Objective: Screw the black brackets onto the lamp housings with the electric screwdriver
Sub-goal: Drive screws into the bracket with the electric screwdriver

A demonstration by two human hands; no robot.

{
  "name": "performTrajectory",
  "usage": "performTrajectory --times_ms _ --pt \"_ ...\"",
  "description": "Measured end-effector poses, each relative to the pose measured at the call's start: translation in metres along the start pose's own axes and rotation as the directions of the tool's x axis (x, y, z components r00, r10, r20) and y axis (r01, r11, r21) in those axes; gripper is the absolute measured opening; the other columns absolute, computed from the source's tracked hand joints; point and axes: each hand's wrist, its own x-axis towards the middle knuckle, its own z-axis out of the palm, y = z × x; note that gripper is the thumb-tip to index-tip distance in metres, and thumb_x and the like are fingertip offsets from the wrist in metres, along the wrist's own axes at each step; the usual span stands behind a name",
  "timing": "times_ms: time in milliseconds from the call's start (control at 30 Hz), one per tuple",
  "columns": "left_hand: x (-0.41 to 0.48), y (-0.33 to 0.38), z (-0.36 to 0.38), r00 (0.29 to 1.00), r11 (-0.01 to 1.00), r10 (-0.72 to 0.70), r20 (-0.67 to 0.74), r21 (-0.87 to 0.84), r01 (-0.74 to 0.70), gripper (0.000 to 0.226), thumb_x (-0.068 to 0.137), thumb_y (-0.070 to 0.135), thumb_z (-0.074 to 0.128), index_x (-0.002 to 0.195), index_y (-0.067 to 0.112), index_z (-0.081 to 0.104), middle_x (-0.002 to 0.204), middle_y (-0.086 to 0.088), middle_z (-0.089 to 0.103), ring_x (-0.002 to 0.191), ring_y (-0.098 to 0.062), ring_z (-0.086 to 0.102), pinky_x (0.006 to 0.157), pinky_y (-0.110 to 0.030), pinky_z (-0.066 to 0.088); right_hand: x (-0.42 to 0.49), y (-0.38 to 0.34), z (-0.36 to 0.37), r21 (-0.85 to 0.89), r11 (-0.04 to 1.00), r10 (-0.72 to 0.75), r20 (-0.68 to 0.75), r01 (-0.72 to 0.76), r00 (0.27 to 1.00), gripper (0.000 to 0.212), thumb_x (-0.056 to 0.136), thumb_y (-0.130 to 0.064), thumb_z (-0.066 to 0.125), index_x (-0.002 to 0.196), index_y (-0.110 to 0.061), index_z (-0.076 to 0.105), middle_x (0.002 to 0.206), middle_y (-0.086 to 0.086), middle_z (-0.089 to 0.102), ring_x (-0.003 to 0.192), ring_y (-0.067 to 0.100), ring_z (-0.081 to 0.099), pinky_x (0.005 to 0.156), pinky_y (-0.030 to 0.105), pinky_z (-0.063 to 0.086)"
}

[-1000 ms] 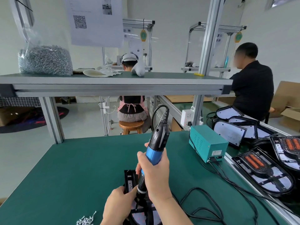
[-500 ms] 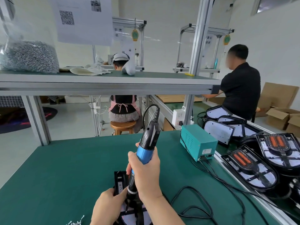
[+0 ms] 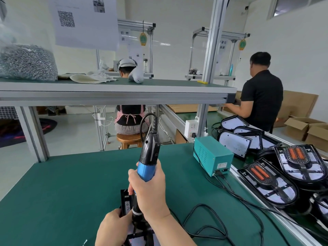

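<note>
The job looks midway: the right hand [image 3: 150, 194] clenches its fingers round the screwdriver [image 3: 149, 157] over the lower-centre housing [image 3: 126, 201], the left hand [image 3: 113, 228] grips that housing, and more housings [image 3: 271, 183] lie at right.

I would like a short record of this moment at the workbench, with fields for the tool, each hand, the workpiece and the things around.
tool: electric screwdriver, nearly upright, bit pointing down
right hand: grips the screwdriver's blue handle
left hand: rests on the lamp housing beside the bit; grip hidden
workpiece: lamp housing, black, on the green table, mostly covered by the hands
right side: teal power box, other lamp housings
upper shelf: bag of screws
</note>
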Motion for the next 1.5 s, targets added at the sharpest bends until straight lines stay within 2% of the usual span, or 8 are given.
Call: performTrajectory --times_ms 200,433,600,700,1000,1100,1267,1500 --pt "0.004 0.001 0.0 1.0 0.999 0.0 0.02 0.054 -0.001 0.039 0.055 0.047 0.046 0.062 0.009 0.043 0.06 -0.004 0.048 0.058 -0.021 0.041 0.054 -0.032 0.028 -0.001 -0.003 0.001 0.013 1.0 0.022 0.08 -0.023 0.997 0.021 0.077 -0.012 0.065 0.091 -0.011 0.049 0.065 0.007 0.048 0.044 0.019 0.048 0.046 0.024 0.043" --pt "0.016 -0.013 0.006 0.999 0.995 0.037 0.01 0.097 -0.038 0.043 0.056 0.039 0.043 0.072 0.002 0.058 0.07 -0.01 0.061 0.065 -0.024 0.05 0.059 -0.032 0.034 0.0 -0.005 0.005 0.006 0.998 0.054 0.188 -0.056 0.981 0.019 0.08 -0.01 0.066 0.091 -0.016 0.052 0.062 0.003 0.052 0.046 0.019 0.049 0.05 0.027 0.047" --pt "0.02 -0.016 0.009 0.999 0.998 0.04 -0.001 0.05 -0.04 0.05 0.056 0.04 0.046 0.078 -0.003 0.061 0.071 -0.011 0.064 0.066 -0.024 0.053 0.059 -0.031 0.036 0.002 -0.007 0.001 0.045 0.995 0.075 0.232 -0.088 0.97 0.031 0.082 -0.011 0.068 0.11 -0.02 0.059 0.068 0.01 0.055 0.052 0.019 0.052 0.056 0.029 0.05" --pt "0.017 -0.015 0.007 0.999 0.999 0.041 -0.014 0.033 -0.041 0.037 0.064 0.042 0.054 0.064 0.006 0.052 0.063 -0.007 0.057 0.06 -0.023 0.048 0.057 -0.031 0.033 0.001 -0.006 -0.002 0.097 0.993 0.048 0.199 -0.068 0.979 0.035 0.082 -0.011 0.069 0.114 -0.02 0.06 0.071 0.006 0.054 0.051 0.019 0.052 0.056 0.03 0.051" --pt "0.007 -0.009 0.006 0.996 0.998 0.058 -0.062 -0.031 -0.06 0.049 0.055 0.056 0.056 0.06 0.012 0.037 0.057 -0.003 0.045 0.057 -0.023 0.04 0.056 -0.032 0.029 0.005 0.0 -0.013 0.195 0.973 0.128 -0.004 -0.125 0.992 0.032 0.077 -0.015 0.07 0.107 -0.016 0.059 0.068 0.014 0.052 0.05 0.02 0.052 0.054 0.024 0.047" --pt "0.004 -0.008 0.005 0.997 0.998 0.047 -0.056 -0.043 -0.049 0.054 0.063 0.057 0.065 0.062 0.012 0.037 0.058 -0.004 0.044 0.058 -0.023 0.04 0.057 -0.032 0.029 0.007 0.002 -0.015 0.207 0.971 0.12 -0.008 -0.116 0.993 0.031 0.076 -0.018 0.071 0.105 -0.022 0.061 0.067 0.014 0.053 0.051 0.02 0.054 0.054 0.026 0.047" --pt "0.002 -0.005 0.004 0.998 0.998 0.025 -0.052 -0.06 -0.028 0.054 0.052 0.058 0.059 0.063 0.009 0.038 0.062 -0.008 0.045 0.06 -0.024 0.04 0.058 -0.033 0.029 0.016 -0.01 -0.021 0.263 0.964 0.026 0.026 -0.032 0.999 0.027 0.079 -0.015 0.071 0.103 -0.024 0.062 0.062 0.006 0.054 0.052 0.019 0.054 0.056 0.026 0.049" --pt "0.001 -0.005 0.004 0.999 0.996 -0.018 -0.036 -0.091 0.015 0.062 0.063 0.065 0.072 0.065 0.008 0.047 0.067 -0.01 0.048 0.063 -0.023 0.044 0.059 -0.032 0.032 0.022 -0.006 -0.04 0.56 0.805 0.299 -0.097 -0.196 0.949 0.027 0.083 -0.012 0.075 0.101 -0.01 0.055 0.065 0.005 0.052 0.051 0.018 0.051 0.051 0.03 0.047"
